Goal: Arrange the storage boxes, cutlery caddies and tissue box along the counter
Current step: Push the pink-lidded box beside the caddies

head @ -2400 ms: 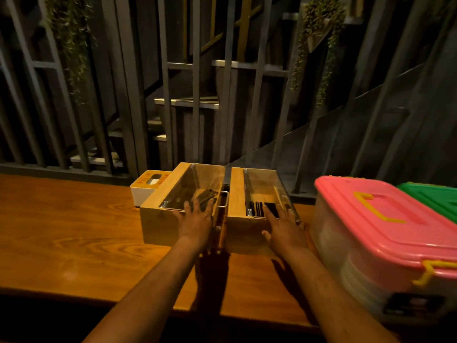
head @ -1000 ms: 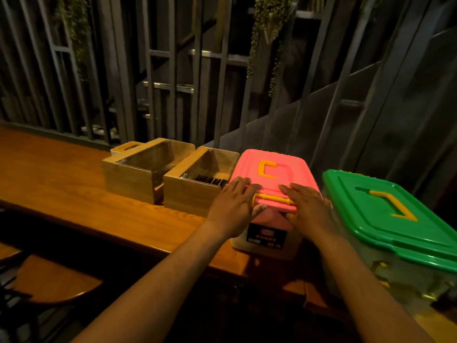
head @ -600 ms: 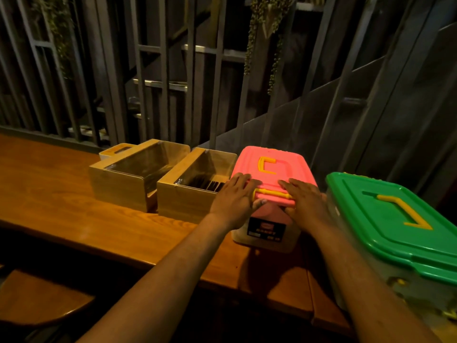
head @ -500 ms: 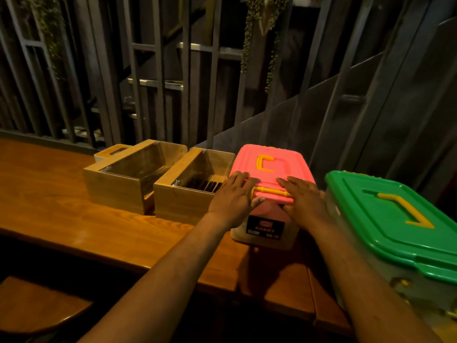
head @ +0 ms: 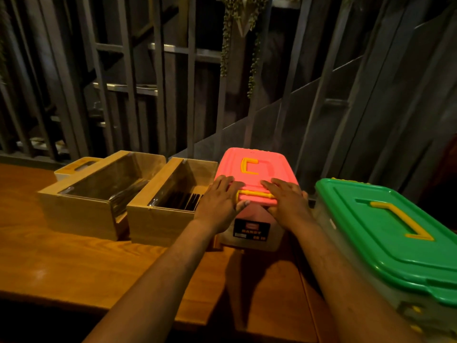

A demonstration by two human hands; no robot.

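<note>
A storage box with a pink lid [head: 257,159] and yellow handle stands end-on on the wooden counter [head: 74,263]. My left hand [head: 218,201] and my right hand [head: 288,201] lie on its near end, fingers on the lid and thumbs at the front rim, either side of the yellow latch. It touches the right wooden cutlery caddy [head: 158,221], which stands beside the left caddy [head: 76,211]. A white and yellow tissue box [head: 74,165] peeks out behind the left caddy. A green-lidded storage box [head: 385,231] sits at the right.
Dark metal bars and a slanted panel [head: 247,134] run right behind the row of boxes. Hanging plants [head: 237,33] dangle above. The counter's front edge is near my forearms, with bare wood in front of the caddies.
My hands have left the two caddies and now hold the pink-lidded box, which stands end-on next to the right caddy. In the last half second it barely shifts.
</note>
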